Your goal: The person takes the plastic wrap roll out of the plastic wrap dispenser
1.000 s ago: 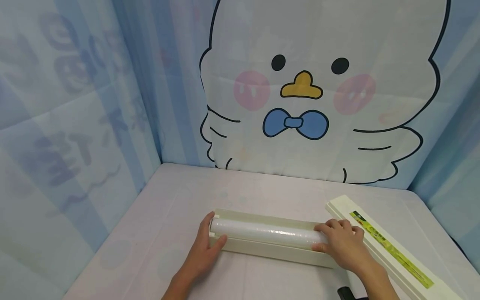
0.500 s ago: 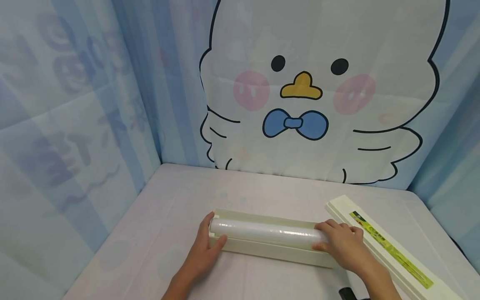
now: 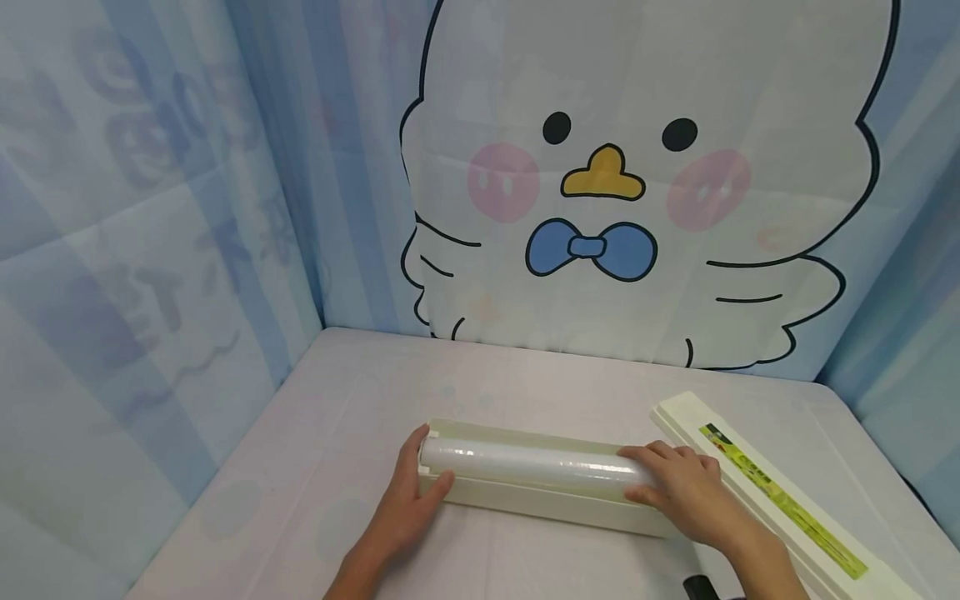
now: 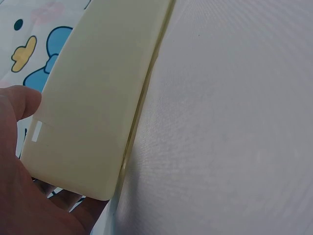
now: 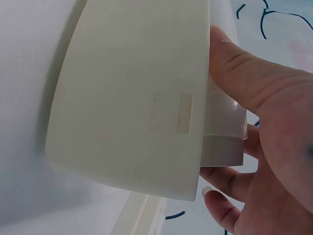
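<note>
A long cream cling film box (image 3: 555,507) sits without its lid on the table, a shiny roll of cling film (image 3: 525,463) lying along inside it. My left hand (image 3: 405,508) holds the box's left end, its thumb on the front wall and its fingers round the end, as the left wrist view also shows. At the other end, my right hand (image 3: 682,492) grips the roll, thumb in front and fingers behind. The right wrist view shows the roll's end (image 5: 222,151) standing above the box rim, between thumb and fingers. The hand hides this end in the head view.
A cream lid (image 3: 757,492) with a green and yellow label lies slantwise on the right of the table (image 3: 315,433). A black cylindrical thing (image 3: 700,587) shows below my right wrist at the bottom edge. Printed curtains (image 3: 600,317) enclose the back and sides.
My right hand's fingertips have shifted slightly left along the roll. The black thing by the right wrist has moved a little rightward. The left hand, box and lid stay put.
</note>
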`<state>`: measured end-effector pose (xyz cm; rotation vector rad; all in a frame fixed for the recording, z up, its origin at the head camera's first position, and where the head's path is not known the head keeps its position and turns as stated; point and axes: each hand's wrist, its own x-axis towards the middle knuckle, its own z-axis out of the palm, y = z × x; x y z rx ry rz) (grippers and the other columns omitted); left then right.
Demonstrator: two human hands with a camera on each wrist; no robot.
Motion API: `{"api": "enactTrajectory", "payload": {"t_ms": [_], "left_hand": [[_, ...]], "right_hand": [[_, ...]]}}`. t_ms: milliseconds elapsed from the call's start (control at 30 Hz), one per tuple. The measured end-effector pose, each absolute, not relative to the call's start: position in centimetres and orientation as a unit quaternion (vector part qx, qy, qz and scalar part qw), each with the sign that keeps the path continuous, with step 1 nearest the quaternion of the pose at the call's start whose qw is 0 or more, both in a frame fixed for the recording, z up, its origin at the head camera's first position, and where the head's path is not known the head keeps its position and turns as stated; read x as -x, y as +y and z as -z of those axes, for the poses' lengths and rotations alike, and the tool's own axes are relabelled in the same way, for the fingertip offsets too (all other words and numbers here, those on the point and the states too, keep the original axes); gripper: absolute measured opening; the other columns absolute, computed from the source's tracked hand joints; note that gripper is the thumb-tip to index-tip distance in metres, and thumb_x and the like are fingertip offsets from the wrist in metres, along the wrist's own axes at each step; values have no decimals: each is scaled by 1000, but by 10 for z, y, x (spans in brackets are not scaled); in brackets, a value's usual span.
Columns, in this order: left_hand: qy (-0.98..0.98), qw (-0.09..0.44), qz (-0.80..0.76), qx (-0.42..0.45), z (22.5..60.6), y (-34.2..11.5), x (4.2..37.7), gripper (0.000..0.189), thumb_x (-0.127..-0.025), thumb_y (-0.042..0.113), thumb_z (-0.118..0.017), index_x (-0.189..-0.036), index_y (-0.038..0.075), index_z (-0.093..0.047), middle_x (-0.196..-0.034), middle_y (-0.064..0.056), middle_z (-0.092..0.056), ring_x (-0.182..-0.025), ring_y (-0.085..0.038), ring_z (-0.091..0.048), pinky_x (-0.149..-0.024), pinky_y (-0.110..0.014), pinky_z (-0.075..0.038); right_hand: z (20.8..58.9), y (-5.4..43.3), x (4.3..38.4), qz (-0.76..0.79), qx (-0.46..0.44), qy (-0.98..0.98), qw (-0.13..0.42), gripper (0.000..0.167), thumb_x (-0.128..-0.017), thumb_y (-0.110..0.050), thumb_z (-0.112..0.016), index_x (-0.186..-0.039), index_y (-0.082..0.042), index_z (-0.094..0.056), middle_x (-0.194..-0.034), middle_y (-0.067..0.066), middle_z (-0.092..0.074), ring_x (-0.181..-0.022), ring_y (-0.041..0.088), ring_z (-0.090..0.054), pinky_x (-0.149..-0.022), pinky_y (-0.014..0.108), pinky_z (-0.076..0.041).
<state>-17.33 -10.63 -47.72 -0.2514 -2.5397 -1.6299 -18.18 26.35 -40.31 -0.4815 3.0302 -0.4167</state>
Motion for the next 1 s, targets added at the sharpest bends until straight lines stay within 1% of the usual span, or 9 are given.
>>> {"api": "enactTrajectory", "payload": {"t_ms": [167, 333, 567, 800, 1000], "left_hand": [[-838, 63, 536, 85, 479, -107, 174, 75, -100, 29, -62, -156, 2, -21, -158, -25, -29, -147, -43, -23, -117, -61, -17], [-837, 58, 538, 80, 479, -107, 175, 76, -100, 29, -63, -157, 3, -20, -159, -24, -28, -148, -41, -23, -118, -59, -16], [-839, 55, 535, 78, 478, -107, 175, 76, -100, 30, -62, -157, 3, -20, -159, -24, -27, -148, -42, -22, -118, -60, -16], [-838, 51, 538, 78, 478, -107, 174, 75, -100, 30, -62, -157, 5, -20, -159, -23, -27, -148, -42, -22, -118, -59, -16], [-838, 51, 537, 77, 477, -107, 174, 76, -100, 31, -62, -157, 4, -19, -159, -23, -27, -148, -41, -22, -118, -59, -16]], "right_hand": [[404, 265, 183, 148, 163, 975, 29, 54, -90, -48, -72, -134, -19, -62, -120, 4, -63, -101, 28, -62, -85, 64, -37], [404, 266, 183, 154, 168, 973, 27, 56, -88, -48, -73, -134, -19, -62, -120, 4, -63, -102, 28, -62, -85, 64, -36], [400, 267, 183, 167, 177, 970, 25, 58, -83, -47, -78, -134, -23, -63, -122, 2, -63, -103, 26, -61, -81, 54, -35], [397, 266, 183, 177, 178, 967, 37, 56, -86, -46, -77, -136, -27, -61, -129, 4, -64, -104, 26, -56, -78, 49, -34], [397, 267, 183, 190, 192, 962, 36, 56, -86, -47, -77, -136, -28, -61, -125, 0, -65, -105, 25, -52, -76, 45, -31]]}}
